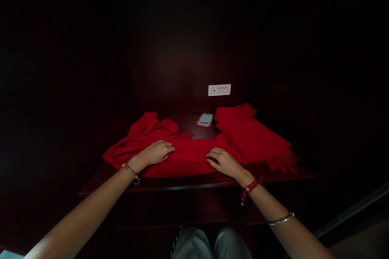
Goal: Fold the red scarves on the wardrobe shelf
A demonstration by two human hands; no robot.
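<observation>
A red scarf point(191, 156) with fringed ends lies across a dark wooden surface. On its left part it is bunched into loose folds, while the right part spreads flatter, its fringe hanging toward the right. My left hand point(157, 152) rests palm down on the scarf, fingers loosely bent and not gripping. Opposite it, my right hand point(223, 162) lies on the fabric with thumb and fingers apart. A flat stretch of scarf runs between the two hands. Both palms are hidden from view.
Behind the scarf lies a small pale, pixelated rectangular item point(205, 119). A white socket panel point(219, 90) is set in the dark back wall. The dark wooden desk point(182, 188) has its front edge just before the scarf, above my knees point(194, 245).
</observation>
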